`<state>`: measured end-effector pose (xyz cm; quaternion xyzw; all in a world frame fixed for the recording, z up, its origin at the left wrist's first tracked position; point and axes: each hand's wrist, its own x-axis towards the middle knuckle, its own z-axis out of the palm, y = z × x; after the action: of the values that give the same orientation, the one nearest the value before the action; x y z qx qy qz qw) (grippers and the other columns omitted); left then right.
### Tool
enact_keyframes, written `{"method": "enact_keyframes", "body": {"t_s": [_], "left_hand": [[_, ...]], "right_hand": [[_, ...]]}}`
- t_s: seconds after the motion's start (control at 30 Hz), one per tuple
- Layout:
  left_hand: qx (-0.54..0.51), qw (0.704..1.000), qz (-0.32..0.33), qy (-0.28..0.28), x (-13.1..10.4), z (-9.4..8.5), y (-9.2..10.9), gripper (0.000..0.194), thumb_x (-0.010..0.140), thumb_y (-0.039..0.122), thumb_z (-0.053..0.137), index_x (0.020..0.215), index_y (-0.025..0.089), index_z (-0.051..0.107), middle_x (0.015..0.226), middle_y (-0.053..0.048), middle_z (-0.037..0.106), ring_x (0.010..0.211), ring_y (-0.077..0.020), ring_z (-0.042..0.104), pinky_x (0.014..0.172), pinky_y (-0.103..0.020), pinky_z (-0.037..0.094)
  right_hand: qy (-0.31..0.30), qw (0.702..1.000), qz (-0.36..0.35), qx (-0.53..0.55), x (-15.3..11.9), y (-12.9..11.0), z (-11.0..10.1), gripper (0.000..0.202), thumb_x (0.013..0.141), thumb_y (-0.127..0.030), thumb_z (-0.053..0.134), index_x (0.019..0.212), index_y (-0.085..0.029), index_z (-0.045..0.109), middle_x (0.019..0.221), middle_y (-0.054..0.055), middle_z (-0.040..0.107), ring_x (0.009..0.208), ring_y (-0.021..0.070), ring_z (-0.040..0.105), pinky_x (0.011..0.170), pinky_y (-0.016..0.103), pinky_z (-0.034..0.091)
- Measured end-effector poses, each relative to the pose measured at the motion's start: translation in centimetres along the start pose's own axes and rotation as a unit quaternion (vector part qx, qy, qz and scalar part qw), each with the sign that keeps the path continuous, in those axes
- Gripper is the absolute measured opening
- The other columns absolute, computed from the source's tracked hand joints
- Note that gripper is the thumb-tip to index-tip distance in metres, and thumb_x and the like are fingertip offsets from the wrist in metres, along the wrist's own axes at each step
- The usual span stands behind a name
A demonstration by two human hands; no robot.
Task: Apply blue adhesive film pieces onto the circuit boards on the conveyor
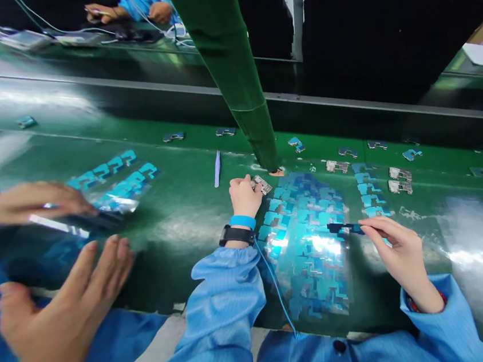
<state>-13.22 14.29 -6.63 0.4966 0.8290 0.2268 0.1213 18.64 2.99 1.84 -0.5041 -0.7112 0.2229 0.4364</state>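
My left hand [245, 196], with a blue band and a black wrist strap, has its fingers closed on the edge of a small silvery circuit board [262, 185] on the green bench. Between the thumb and fingers of my right hand [397, 242] is a thin dark strip-shaped piece [344, 228], its exact kind unclear, held above the film sheets. Under and between my hands lie clear sheets with blue die-cut film pieces [313, 254]. A narrower strip of blue film pieces [369, 190] lies to the right.
Purple tweezers [217, 169] lie left of my left hand. Several small boards [399, 173] are scattered along the back. A green post [238, 72] slants down to the bench. A co-worker's hands [64, 303] handle film sheets [125, 187] at left. Another person's hands [161, 12] are across the bench.
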Motion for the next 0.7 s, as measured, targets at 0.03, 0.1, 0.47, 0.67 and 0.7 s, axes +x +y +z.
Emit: {"method": "enact_keyframes", "body": {"t_s": [0.03, 0.1, 0.47, 0.67, 0.7], "left_hand": [[0.005, 1.000, 0.007, -0.008, 0.0, 0.0, 0.0, 0.031, 0.090, 0.032, 0.062, 0.115, 0.015, 0.060, 0.123, -0.010, 0.059, 0.113, -0.0261, 0.057, 0.095, -0.049, 0.047], [0.009, 1.000, 0.013, -0.022, 0.0, -0.1, 0.2, 0.028, 0.090, 0.032, 0.063, 0.112, 0.015, 0.061, 0.123, -0.010, 0.059, 0.114, -0.0262, 0.056, 0.096, -0.049, 0.046], [-0.153, 0.986, -0.047, -0.034, -1.6, -4.5, 0.0, 0.032, 0.081, 0.018, 0.067, 0.111, 0.011, 0.059, 0.087, -0.006, 0.070, 0.079, -0.0195, 0.069, 0.081, -0.039, 0.055], [-0.447, 0.886, -0.063, -0.102, -9.7, -8.8, 2.7, 0.042, 0.074, 0.033, 0.073, 0.112, 0.018, 0.063, 0.088, -0.004, 0.075, 0.081, -0.0169, 0.073, 0.079, -0.027, 0.058], [-0.489, 0.858, -0.090, -0.126, -10.9, -8.9, 3.5, 0.039, 0.070, 0.035, 0.077, 0.103, 0.018, 0.066, 0.084, -0.003, 0.076, 0.080, -0.0166, 0.073, 0.077, -0.025, 0.058]], "right_hand": [[-0.005, 1.000, -0.001, 0.001, 0.0, 0.0, 0.1, 0.011, 0.087, -0.014, 0.063, 0.086, -0.022, 0.071, 0.083, 0.001, 0.073, 0.074, 0.0127, 0.067, 0.063, 0.022, 0.055], [-0.012, 1.000, -0.001, 0.003, 0.0, 0.0, 0.2, 0.011, 0.087, -0.015, 0.063, 0.086, -0.022, 0.070, 0.083, 0.002, 0.073, 0.073, 0.0132, 0.067, 0.064, 0.023, 0.055], [0.022, 1.000, -0.007, -0.016, 0.2, 0.3, -0.1, 0.011, 0.087, -0.015, 0.063, 0.089, -0.022, 0.072, 0.087, 0.004, 0.067, 0.079, 0.0154, 0.064, 0.070, 0.030, 0.052], [0.054, 0.996, 0.051, 0.044, 0.2, -0.6, -0.8, 0.010, 0.083, -0.014, 0.067, 0.084, -0.023, 0.072, 0.084, 0.003, 0.069, 0.078, 0.0167, 0.063, 0.070, 0.033, 0.051], [0.063, 0.995, 0.056, 0.053, 0.3, -0.9, -0.9, 0.010, 0.083, -0.014, 0.067, 0.084, -0.023, 0.072, 0.084, 0.003, 0.068, 0.079, 0.0171, 0.063, 0.071, 0.033, 0.051]]}}
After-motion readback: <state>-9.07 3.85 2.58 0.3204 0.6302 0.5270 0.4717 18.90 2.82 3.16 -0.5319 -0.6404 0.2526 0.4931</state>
